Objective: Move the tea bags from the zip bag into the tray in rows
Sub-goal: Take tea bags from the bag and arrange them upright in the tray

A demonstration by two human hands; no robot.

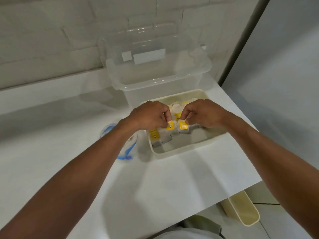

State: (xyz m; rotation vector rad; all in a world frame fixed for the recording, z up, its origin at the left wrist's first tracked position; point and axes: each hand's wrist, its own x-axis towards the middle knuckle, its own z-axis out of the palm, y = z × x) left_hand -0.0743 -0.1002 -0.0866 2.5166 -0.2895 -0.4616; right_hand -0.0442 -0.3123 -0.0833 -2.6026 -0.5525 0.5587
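Head view. Counter (172, 178): white, fills the lower and middle frame.
Tray (193, 149): cream, rectangular, centre frame; holds tea bags (162, 137) with yellow tags, lined up across its far and left parts, near right part bare.
Left hand (150, 116): over the tray's left side, fingers pinched shut on a yellow tag (170, 125).
Right hand (202, 112): over the tray's right side, fingers pinched shut on a second tag (183, 125) just beside the first.
Zip bag (127, 149): clear with blue strip, left of the tray, partly hidden by the left forearm.
Clear box (155, 80): behind the tray, upper centre.
Cream bin (241, 209): lower right, below the counter edge.
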